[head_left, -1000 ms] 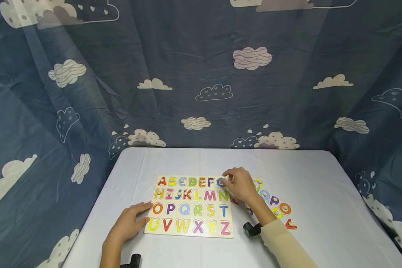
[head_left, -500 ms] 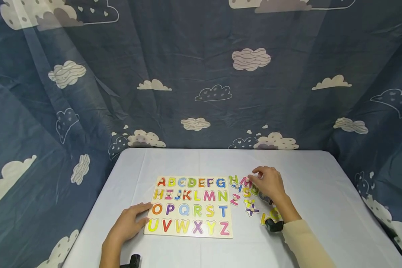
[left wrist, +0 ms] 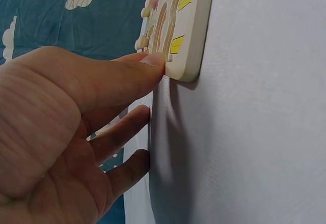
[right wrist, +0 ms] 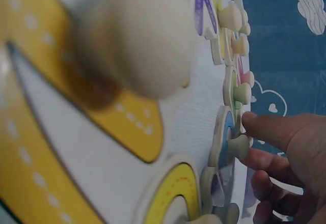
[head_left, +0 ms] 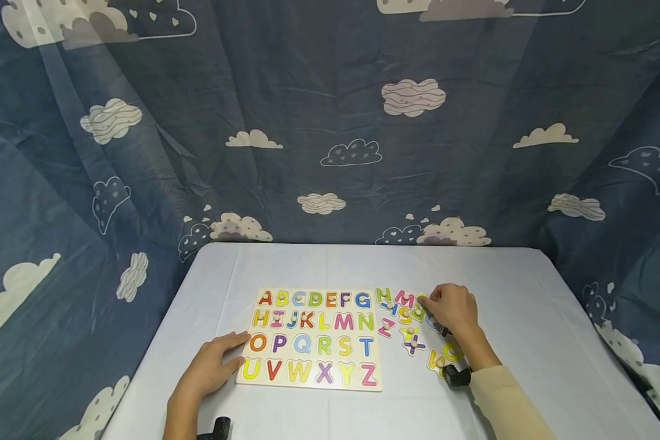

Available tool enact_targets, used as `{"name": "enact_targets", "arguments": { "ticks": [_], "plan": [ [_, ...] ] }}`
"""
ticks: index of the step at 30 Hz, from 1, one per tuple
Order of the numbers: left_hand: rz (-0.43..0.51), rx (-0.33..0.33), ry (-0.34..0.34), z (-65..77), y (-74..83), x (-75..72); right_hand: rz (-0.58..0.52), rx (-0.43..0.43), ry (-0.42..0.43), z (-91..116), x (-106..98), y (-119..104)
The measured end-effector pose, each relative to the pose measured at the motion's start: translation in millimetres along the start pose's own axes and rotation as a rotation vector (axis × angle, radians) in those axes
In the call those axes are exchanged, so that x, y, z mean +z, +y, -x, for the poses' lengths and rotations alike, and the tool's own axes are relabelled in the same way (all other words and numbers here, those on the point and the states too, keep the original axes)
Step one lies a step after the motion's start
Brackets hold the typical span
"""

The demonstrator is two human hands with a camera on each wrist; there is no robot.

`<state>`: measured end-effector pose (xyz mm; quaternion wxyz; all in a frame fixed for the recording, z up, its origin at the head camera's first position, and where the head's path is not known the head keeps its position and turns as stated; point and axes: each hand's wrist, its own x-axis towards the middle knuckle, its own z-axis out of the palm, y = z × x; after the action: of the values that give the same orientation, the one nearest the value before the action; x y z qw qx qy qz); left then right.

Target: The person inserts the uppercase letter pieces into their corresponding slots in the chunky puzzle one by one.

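Note:
A wooden alphabet puzzle board [head_left: 308,388] lies on the table, with knobbed letters filling its top row up to F and the first places of its second row. At its left edge my left hand [head_left: 213,365] rests with straight fingers; in the left wrist view the thumb [left wrist: 122,79] touches the board's corner. My right hand [head_left: 454,310] is over the loose letters on the right, thumb and forefinger pinching the knob of a mostly hidden yellow-green letter piece [head_left: 421,298]. A blue letter piece [right wrist: 224,142] lies close below those fingertips in the right wrist view.
Several loose knobbed letters lie right of the board, among them a pink M [head_left: 404,297], a pink Z [head_left: 386,327], a purple X [head_left: 414,345] and a yellow W [head_left: 436,363]. White cloth covers the table [head_left: 308,418]; a dark cloud-print curtain [head_left: 286,177] hangs behind.
My right hand has moved from beside the G place on the board rightward to the loose letters, then slightly down, its fingers drawing together. My left hand stays at the board's edge.

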<state>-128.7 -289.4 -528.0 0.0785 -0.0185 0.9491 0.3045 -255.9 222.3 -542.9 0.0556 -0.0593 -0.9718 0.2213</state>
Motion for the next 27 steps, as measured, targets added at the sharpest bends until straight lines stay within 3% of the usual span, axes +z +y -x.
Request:
{"name": "enact_targets", "arguments": {
  "ticks": [10,17,27],
  "plan": [
    [-0.005,-0.007,0.003,1.3,0.3,0.5,-0.1,0.016,0.049,5.0,4.1,3.5],
    [-0.01,-0.012,0.006,1.1,-0.7,1.0,-0.143,-0.087,0.115,6.2,5.4,-1.8],
    [-0.012,-0.02,-0.004,1.0,-1.3,1.8,-0.207,-0.189,0.102,14.8,5.5,-34.1]
  ]
}}
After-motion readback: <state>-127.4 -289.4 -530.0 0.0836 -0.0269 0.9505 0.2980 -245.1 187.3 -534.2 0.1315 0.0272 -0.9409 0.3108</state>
